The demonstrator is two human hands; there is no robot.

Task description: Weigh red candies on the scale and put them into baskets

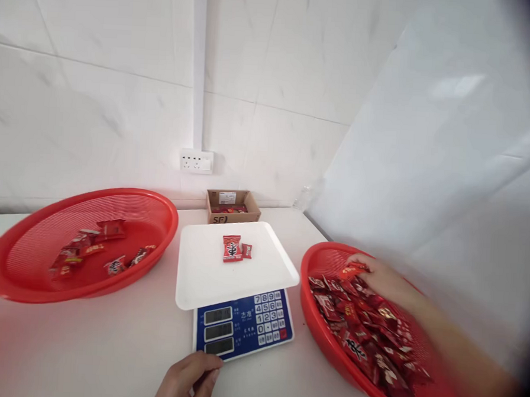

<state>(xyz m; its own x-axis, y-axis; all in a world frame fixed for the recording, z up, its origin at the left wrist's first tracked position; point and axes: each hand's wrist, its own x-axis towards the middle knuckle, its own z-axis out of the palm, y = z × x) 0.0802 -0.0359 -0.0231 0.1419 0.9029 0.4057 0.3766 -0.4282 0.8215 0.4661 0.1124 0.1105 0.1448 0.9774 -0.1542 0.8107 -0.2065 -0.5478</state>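
Observation:
My left hand (pixel 188 379) rests at the front edge of the blue-and-white digital scale (pixel 243 325), its fingers curled in and no object seen in them. On the scale's white tray (pixel 202 284) lie a red snack packet (pixel 232 248) and a smaller red packet (pixel 247 251), side by side. To the right, my right hand (pixel 378 280) reaches over the far rim of a red basket (pixel 324 344) full of red packets. Its fingers are closed on a red packet (pixel 352 270) at the top of the pile.
Another red mesh basket (pixel 134 200) stands at the left with several red packets inside. Behind the scale is a small cardboard box (pixel 233 207) with red packets. A clear plastic item (pixel 303 197) sits by the wall corner. A white socket (pixel 196 161) is on the wall.

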